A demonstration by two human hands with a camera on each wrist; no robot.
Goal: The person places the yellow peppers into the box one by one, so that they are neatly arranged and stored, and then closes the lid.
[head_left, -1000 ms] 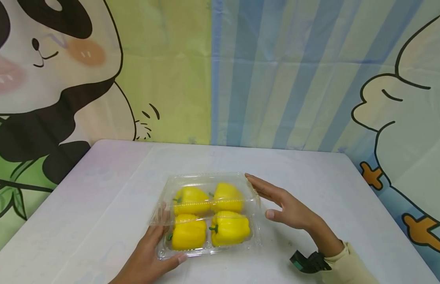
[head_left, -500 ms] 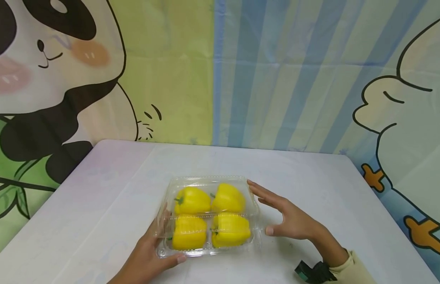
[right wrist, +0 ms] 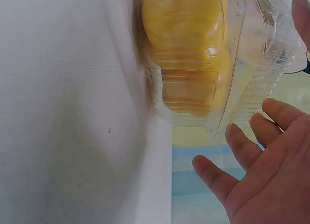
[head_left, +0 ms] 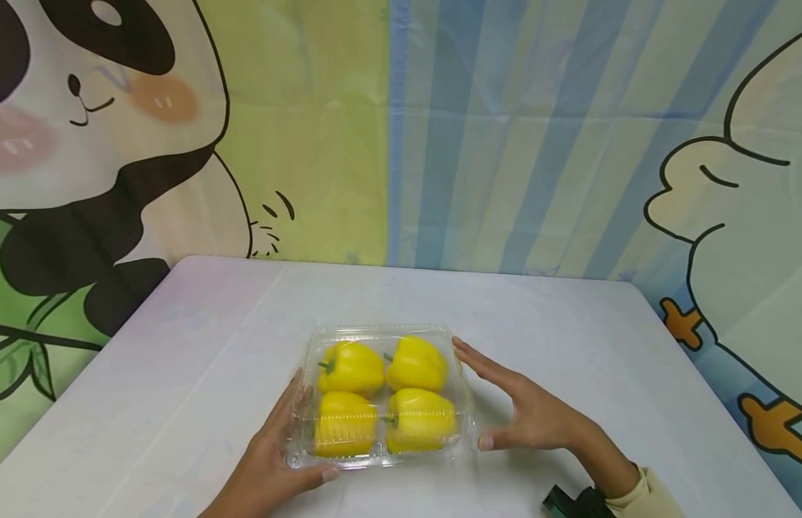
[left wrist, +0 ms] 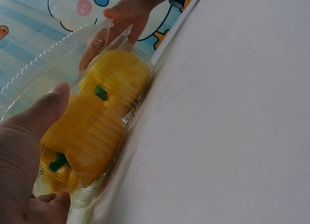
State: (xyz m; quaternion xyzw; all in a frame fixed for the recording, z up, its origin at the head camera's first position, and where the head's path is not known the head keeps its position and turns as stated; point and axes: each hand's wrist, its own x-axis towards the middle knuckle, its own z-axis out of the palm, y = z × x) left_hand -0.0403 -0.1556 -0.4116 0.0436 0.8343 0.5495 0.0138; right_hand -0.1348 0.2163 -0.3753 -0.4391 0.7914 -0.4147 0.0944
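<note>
A clear plastic clamshell container (head_left: 368, 461) stands on the table in the head view. Several yellow bell peppers (head_left: 351, 368) with green stems sit inside it. Its transparent lid (head_left: 383, 332) is tilted over them; the left wrist view shows a gap between lid and base. My left hand (head_left: 271, 450) holds the container's left side, thumb at the front left corner and fingers along the side. On the right, my right hand (head_left: 536, 417) has its fingers spread, with fingertips (right wrist: 233, 132) at the lid's edge in the right wrist view; firm contact is hard to tell.
A white cloth covers the table (head_left: 543, 316). Behind it hangs a printed backdrop (head_left: 310, 129) with a panda and stripes. The right wrist wears a black device (head_left: 578, 503) below a cream sleeve (head_left: 646, 496).
The lid has swung down toward the peppers, its front edge coming nearer to me. My right hand has moved slightly down along with it. My left hand has stayed at the container's left side.
</note>
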